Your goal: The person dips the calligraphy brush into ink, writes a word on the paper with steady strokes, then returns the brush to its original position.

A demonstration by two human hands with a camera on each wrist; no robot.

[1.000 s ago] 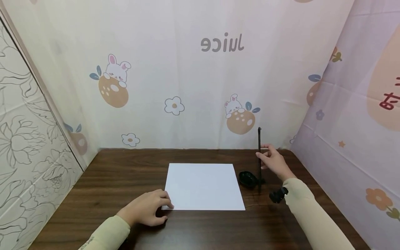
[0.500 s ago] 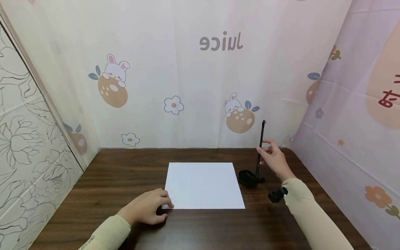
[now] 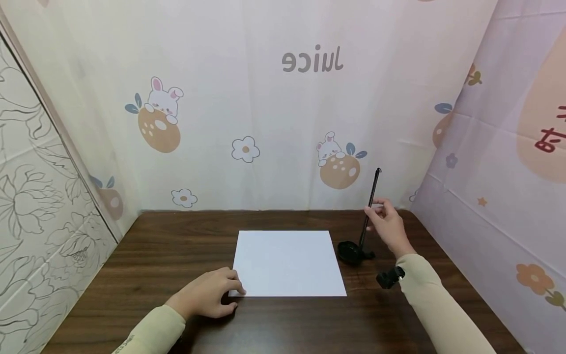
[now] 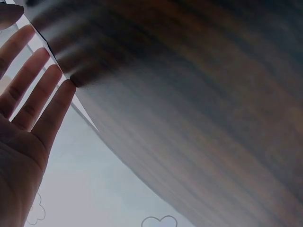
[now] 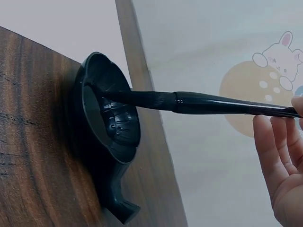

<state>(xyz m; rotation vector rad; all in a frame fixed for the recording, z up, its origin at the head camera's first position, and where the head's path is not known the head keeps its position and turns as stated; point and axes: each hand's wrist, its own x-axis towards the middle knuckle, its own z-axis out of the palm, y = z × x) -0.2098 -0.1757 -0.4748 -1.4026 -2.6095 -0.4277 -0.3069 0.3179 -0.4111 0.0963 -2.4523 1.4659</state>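
In the head view, my right hand (image 3: 390,226) pinches a black writing brush (image 3: 374,189) by its handle between thumb and fingers. Its handle leans to the right at the top. The bristles (image 5: 147,100) dip inside a black scalloped ink dish (image 5: 124,144), as the right wrist view shows. That dish has a short curved stem and dark liquid in its bowl. A white sheet of paper (image 3: 287,264) lies flat to the left of the dish. Fingertips of my left hand (image 3: 208,294) rest on its near left corner. Those fingers look extended in the left wrist view.
Everything stands on a dark wood-grain table (image 3: 283,324). A pale printed curtain (image 3: 265,108) hangs along its back edge. More cloth (image 3: 499,172) closes off the right side, and a flower-patterned panel (image 3: 40,196) the left.
The brush has risen slightly, and its tip has shifted left into the ink dish. Its top end now tilts further right. My left hand and the paper stay put.
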